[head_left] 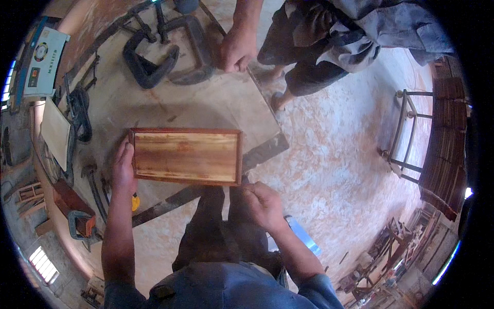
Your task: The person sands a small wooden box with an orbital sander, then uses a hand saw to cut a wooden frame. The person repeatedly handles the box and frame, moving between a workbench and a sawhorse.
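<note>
Reddish-brown wooden tray (187, 156) is lying flat on the dusty workbench (216, 105), its near long edge running close to the bench's front edge. Left hand (123, 167) is gripping the tray's left short edge, fingers curled over the rim. Right hand (262, 203) is sitting at the near right corner, fingers closed — what they pinch is unclear. Another person's hand (237, 47) is resting by the C-clamps (164, 51) at the far edge; bare bench lies between.

**Blue shirt, dark trousers**

The person wears a blue shirt (226, 288) with short sleeves; the right sleeve (321, 291) ends above the elbow and the left sleeve (121, 296) likewise. Both forearms are bare, with no gloves on either hand. Dark trousers (216, 237), dusty and worn, cover the legs below.
</note>
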`<move>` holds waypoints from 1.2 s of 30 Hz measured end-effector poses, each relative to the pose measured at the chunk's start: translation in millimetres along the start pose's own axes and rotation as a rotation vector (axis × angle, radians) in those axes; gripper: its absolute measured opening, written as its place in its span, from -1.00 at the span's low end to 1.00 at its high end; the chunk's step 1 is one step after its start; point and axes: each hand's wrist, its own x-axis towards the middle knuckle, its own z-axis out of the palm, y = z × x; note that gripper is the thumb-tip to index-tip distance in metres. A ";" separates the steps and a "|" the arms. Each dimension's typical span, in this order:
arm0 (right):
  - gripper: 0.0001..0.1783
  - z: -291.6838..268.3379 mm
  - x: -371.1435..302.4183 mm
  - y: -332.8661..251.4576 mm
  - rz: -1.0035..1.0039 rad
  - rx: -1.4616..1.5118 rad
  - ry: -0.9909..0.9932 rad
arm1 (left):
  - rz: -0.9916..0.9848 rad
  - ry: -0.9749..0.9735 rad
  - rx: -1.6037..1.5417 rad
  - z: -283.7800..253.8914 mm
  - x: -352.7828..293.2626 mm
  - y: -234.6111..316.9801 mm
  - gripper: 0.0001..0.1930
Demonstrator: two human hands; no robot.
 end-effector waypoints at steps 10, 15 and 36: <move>-0.77 -7.0 25.6 -6.2 0.408 0.256 0.009 | 0.013 0.073 0.231 -15.0 -3.7 -0.2 -0.43; -0.69 0.4 34.6 4.7 0.309 0.178 -0.014 | -0.013 0.184 0.332 -20.6 -20.2 -11.6 -0.44; -0.60 24.8 54.4 -32.5 0.164 -0.115 -0.023 | 0.040 0.179 0.274 -33.0 -60.0 -37.8 -0.49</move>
